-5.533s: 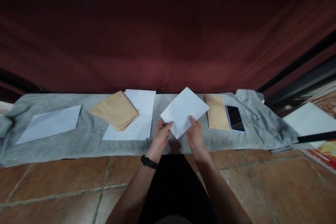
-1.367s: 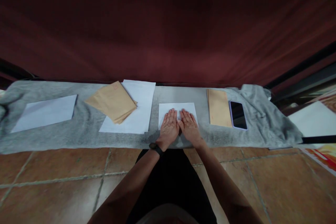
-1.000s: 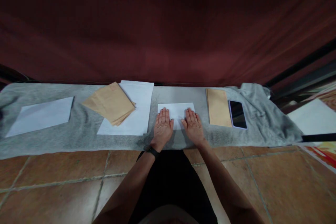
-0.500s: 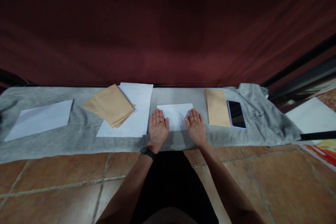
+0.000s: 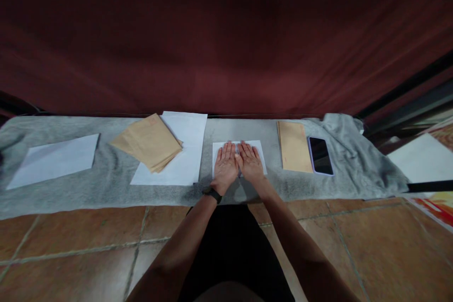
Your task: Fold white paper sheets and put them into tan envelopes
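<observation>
A small white paper [image 5: 261, 155] lies on the grey cloth in front of me. My left hand [image 5: 226, 165] rests flat on its left part, palm down, fingers stretched out. Beside it, my right hand [image 5: 249, 163] lies flat on the paper too, and the thumbs meet near the middle. Neither hand holds anything. To the left, several brown envelopes [image 5: 152, 144] are fanned over larger white sheets [image 5: 187, 151]. A stack of brown envelopes [image 5: 295, 146] sits to the right of the paper.
A phone [image 5: 321, 155] with a dark screen lies right of the envelope stack. Another white sheet [image 5: 56, 160] is at the far left of the grey cloth [image 5: 116, 191]. Dark red fabric [image 5: 226, 80] hangs behind, and the cloth is bunched at the right end.
Both hands have slid inward from the sides of the small paper and now touch near its middle. The paper stays in about the same place.
</observation>
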A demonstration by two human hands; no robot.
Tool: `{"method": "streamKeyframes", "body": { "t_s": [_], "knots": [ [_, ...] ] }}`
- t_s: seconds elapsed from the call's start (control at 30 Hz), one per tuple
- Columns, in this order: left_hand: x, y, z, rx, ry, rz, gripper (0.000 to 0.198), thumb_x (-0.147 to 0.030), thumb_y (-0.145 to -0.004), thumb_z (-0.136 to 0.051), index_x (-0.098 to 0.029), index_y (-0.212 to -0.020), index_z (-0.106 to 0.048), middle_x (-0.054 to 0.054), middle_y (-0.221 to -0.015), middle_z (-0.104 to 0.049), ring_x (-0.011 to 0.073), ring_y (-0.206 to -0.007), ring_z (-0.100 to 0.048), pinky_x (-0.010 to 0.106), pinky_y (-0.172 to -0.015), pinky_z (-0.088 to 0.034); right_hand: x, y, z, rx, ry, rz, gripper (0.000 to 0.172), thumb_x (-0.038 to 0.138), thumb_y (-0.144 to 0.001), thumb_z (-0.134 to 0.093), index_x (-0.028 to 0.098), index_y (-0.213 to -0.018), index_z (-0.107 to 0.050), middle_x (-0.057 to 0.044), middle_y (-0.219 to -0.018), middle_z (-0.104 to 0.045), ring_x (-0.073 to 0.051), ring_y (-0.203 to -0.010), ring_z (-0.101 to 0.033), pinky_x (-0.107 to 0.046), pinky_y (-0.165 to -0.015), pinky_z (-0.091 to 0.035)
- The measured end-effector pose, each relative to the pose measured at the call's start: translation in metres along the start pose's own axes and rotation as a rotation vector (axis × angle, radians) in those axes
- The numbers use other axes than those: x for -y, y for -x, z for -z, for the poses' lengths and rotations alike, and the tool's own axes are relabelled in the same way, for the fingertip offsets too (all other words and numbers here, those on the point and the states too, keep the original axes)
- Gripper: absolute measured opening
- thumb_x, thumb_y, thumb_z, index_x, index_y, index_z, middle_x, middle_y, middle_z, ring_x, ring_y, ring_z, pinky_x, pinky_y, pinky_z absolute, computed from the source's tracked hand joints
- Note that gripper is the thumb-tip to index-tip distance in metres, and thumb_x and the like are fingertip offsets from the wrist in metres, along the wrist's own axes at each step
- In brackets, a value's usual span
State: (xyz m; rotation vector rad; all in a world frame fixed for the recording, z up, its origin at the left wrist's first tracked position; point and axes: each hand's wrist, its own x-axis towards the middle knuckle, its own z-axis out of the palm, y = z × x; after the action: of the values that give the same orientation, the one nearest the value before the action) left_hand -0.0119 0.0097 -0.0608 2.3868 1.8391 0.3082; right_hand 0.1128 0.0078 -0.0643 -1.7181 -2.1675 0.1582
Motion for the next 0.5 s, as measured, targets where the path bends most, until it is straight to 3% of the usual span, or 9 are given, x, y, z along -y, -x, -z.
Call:
{"method": "streamKeyframes", "body": {
  "t_s": [0.5],
  "knots": [
    [0.019,0.005,0.003,-0.076,-0.033,0.142,0.063,-0.036,-0.104,-0.031,-0.003,-0.157,-0.032,0.018,-0.166,-0.03,0.0277,-0.156,-0.022,0.046,-0.128,-0.021,-0.022,0.006,-0.002,-0.105,0.104,-0.088,0.059,0.042,-0.109,-0.031,0.005,-0.154,-0.041,-0.019,-0.16,-0.041,-0.031,-0.149,-0.039,-0.05,-0.123,-0.026]
  ]
}}
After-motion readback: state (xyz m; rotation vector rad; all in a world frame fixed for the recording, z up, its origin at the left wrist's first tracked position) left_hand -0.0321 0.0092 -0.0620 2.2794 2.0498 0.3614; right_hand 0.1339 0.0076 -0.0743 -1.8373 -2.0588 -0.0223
